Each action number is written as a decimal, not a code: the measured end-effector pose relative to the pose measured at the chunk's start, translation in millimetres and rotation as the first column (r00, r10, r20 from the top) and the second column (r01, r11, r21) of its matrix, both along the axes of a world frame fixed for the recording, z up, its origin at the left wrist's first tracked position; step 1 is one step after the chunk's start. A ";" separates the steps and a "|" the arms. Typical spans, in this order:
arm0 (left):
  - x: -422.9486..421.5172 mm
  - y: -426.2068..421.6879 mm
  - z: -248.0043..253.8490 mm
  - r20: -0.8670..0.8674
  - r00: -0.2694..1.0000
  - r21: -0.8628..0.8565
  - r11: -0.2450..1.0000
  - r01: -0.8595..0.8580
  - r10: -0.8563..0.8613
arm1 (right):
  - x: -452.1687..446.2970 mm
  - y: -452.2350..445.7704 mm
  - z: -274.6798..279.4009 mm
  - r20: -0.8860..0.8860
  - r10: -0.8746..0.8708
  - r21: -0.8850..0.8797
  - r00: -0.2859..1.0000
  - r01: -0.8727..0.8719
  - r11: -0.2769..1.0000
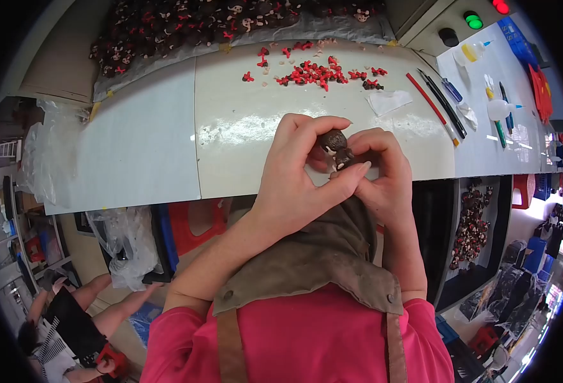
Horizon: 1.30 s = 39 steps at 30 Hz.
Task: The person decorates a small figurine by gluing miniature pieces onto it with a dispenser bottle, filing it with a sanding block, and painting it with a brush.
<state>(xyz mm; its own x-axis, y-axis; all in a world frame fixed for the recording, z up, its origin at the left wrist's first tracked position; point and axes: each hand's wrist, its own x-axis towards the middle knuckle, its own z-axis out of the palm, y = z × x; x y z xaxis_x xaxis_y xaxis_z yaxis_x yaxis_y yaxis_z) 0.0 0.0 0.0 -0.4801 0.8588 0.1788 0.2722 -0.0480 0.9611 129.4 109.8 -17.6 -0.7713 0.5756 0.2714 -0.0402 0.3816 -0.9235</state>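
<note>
Pale table (134, 147), glossy under overhead light; heap of dark brown and red pieces (185, 38) on a grey sheet at its far side. Left hand (297, 175) and right hand (383, 169) raised at the near edge, both grasping one small dark brown figurine (333, 140) between curled fingers and thumbs. Figurine: rounded, glossy upper part, paler patch at its side; finer detail too small to read. Beyond the hands: scattered small red-and-brown parts (316, 74), with a white tissue (388, 101) near them, to the right. Further right: red rod (429, 104) beside black rods (444, 102), then a blue-handled tool (451, 90) and a white bottle (473, 52). Lower right, below table level: tray (441, 281) holding more brown and red pieces. Lower left: another person, seated.
</note>
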 end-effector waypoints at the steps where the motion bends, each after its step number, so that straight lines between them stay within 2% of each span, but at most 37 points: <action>1: 0.1 0.2 0.0 -0.003 1.000 0.000 1.000 -0.004 0.004 | -0.5 -1.2 0.1 -0.013 -0.017 -0.015 1.000 0.017 1.000; 5: 2.5 2.9 -2.6 0.022 1.000 0.022 1.000 -0.011 0.011 | -2.1 -2.3 -0.6 -0.133 -0.039 -0.043 0.990 0.033 0.999; 8: 2.7 2.8 -2.7 0.024 1.000 0.024 1.000 -0.011 0.010 | -2.3 -2.9 3.6 -0.119 -0.008 -0.019 0.993 0.006 1.000; 11: 1.6 2.0 -2.3 0.005 1.000 0.013 1.000 -0.005 0.005 | -1.6 1.9 1.1 -0.118 0.040 0.089 0.992 -0.029 0.996; 14: 1.0 1.8 -2.4 0.002 1.000 0.013 1.000 0.015 -0.015 | -2.2 -2.3 4.8 -0.105 0.014 0.016 0.994 -0.012 1.000; 20: -0.2 0.9 0.3 -0.067 0.996 0.000 0.999 0.051 -0.051 | -1.4 -0.2 6.4 -0.102 -0.002 0.092 0.995 0.012 0.996; 25: 2.3 2.5 1.0 -0.117 0.991 -0.018 0.998 0.058 -0.059 | 3.3 -0.1 5.3 -0.057 -0.020 0.053 0.998 0.023 0.998; 26: 1.2 1.3 0.0 -0.136 0.990 -0.022 0.999 0.045 -0.048 | 3.3 0.5 5.9 -0.044 -0.008 0.044 0.999 0.010 0.999; 27: 3.8 3.8 -8.4 -0.076 0.995 0.045 0.997 0.063 -0.059 | 8.4 -1.9 5.8 0.026 -0.064 0.004 0.998 0.064 0.998; 28: 7.5 3.6 -3.9 -0.073 0.996 0.036 0.998 0.054 -0.051 | 11.9 -2.0 3.5 -0.015 -0.057 -0.002 0.998 0.057 0.998; 29: 10.0 6.3 -8.7 -0.059 0.998 0.098 0.995 0.037 -0.032 | 20.3 -1.7 -11.7 0.010 -0.138 -0.003 0.990 0.138 0.990; 30: 13.4 6.7 -10.7 0.042 0.999 0.107 0.994 0.029 -0.034 | 26.2 2.7 -29.8 -0.030 -0.175 -0.102 0.984 0.171 0.980; 31: 7.8 4.8 -7.5 -0.242 0.969 0.139 0.990 -0.014 0.048 | 26.7 4.2 -33.0 -0.065 -0.184 -0.190 0.981 0.169 0.967; 32: 6.2 1.6 -3.2 -0.227 0.973 0.118 0.993 -0.018 0.044 | 24.4 11.5 -39.3 -0.165 -0.106 -0.198 0.980 0.072 0.977; 33: 5.7 -0.9 0.0 -0.197 0.980 0.111 0.994 -0.003 0.025 | 23.3 17.6 -43.6 -0.184 -0.088 -0.210 0.979 0.049 0.976; 34: 4.1 -6.1 -3.3 -0.121 0.992 0.128 0.992 -0.019 0.035 | 22.8 15.3 -40.0 -0.176 -0.138 -0.144 0.975 0.113 0.983; 35: 8.7 -8.4 -2.1 -0.049 0.998 0.106 0.994 -0.029 0.035 | 25.7 12.8 -34.0 -0.096 -0.225 -0.174 0.970 0.206 0.963; 37: 4.7 -8.4 2.3 0.028 0.999 0.110 0.994 -0.028 0.025 | 40.4 31.0 -44.4 -0.133 -0.264 -0.334 0.955 0.208 0.920; 39: 3.7 -8.6 1.7 0.041 0.999 0.121 0.992 -0.035 0.030 | 57.2 41.7 -34.1 -0.279 -0.240 -0.357 0.930 0.131 0.925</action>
